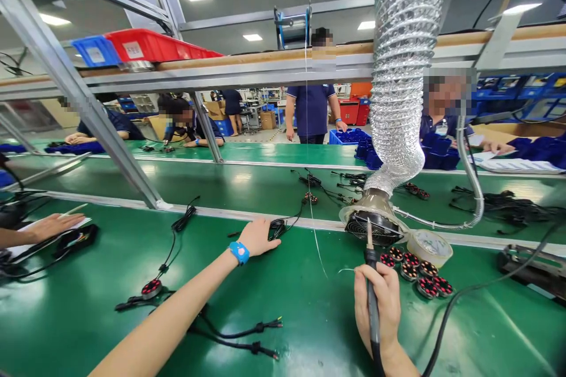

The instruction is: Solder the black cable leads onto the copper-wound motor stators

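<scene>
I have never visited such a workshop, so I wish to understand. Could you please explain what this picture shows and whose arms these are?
No robot is here: the two arms belong to a person, and the camera sits on that person's head, looking forward and down. The right grip, a bare hand, holds a soldering iron. The left grip, with a blue band at its wrist, is at a coil of black cable; how firmly it closes, I cannot tell. On the green bench lie small round parts, a roll of tape and more cables. The silver hose comes down to a fan-like unit. Other people are in the background.
</scene>
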`<state>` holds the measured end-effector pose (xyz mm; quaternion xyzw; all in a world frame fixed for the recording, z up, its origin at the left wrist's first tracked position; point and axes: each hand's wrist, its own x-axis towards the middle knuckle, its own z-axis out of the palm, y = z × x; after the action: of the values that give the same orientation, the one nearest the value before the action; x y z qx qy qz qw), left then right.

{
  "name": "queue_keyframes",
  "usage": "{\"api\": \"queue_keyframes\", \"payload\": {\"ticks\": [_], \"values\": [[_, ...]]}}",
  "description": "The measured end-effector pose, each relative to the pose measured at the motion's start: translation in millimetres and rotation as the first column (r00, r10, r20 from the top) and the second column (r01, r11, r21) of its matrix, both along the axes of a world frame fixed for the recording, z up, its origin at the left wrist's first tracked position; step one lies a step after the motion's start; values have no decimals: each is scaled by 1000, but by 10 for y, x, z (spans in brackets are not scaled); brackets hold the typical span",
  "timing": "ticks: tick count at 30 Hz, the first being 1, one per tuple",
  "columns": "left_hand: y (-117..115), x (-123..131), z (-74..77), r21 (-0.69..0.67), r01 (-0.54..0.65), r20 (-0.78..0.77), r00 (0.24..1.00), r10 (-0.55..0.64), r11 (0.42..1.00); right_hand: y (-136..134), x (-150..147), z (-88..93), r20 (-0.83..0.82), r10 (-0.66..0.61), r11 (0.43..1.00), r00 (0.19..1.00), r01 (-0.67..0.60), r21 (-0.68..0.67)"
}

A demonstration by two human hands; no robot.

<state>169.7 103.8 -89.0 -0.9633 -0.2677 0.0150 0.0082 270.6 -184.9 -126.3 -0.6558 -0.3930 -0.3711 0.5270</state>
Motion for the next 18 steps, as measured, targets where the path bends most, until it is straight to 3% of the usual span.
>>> {"api": "queue_keyframes", "payload": {"ticks": [4,7,9,13,15,16,18], "values": [[-124,69,-13,6,-35,-37,999,35,999,6,13,-4,0,-14,1000,1000,14,12],[-27,109,107,22,-28,-55,998,29,999,10,9,4,3,-12,1000,1000,12,26],[115,156,298,59,-25,-43,999,28,998,12,3,8,8,-2,1000,1000,2,27],[479,335,821,195,-64,65,996,52,979,6,-7,11,-1,10,1000,1000,-10,26],[581,433,965,260,-97,155,986,58,961,3,-11,13,-8,12,1000,1000,-12,26],[583,478,967,261,-112,192,979,62,959,2,-15,15,-13,13,1000,1000,-12,25],[484,554,824,198,-119,221,972,74,973,4,-25,21,-23,14,1000,1000,-14,16]]}}
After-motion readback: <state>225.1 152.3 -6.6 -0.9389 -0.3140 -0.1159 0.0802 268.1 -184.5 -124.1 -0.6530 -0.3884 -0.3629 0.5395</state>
